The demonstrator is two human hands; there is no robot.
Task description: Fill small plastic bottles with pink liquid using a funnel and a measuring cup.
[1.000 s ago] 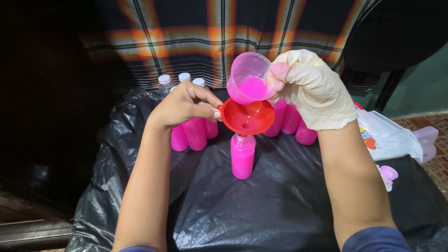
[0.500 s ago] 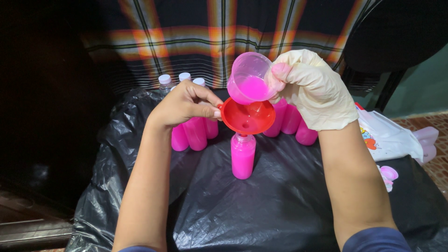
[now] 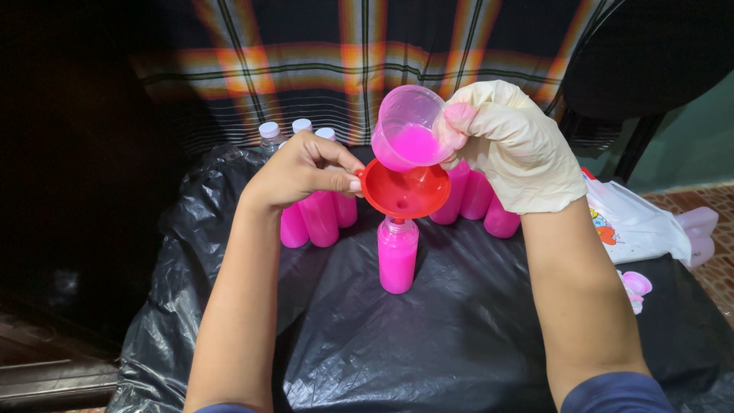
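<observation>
A thin, matt cream rubber glove (image 3: 516, 149) wrinkles over the right hand. The red funnel (image 3: 405, 191), tilted cup (image 3: 405, 126) and bottle (image 3: 397, 256) look like smooth, glossy plastic. Beneath lies crinkled, shiny black plastic sheeting (image 3: 459, 336); at twelve o'clock hangs matt checked cloth (image 3: 367, 69).

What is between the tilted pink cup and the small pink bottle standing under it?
In the head view, a red funnel sits between the cup and the bottle, its spout in the bottle's neck; the left hand holds its rim.

Cup (image 3: 409, 136) above funnel (image 3: 405, 191), funnel in bottle (image 3: 397, 256), bottles (image 3: 317, 214) behind
</observation>
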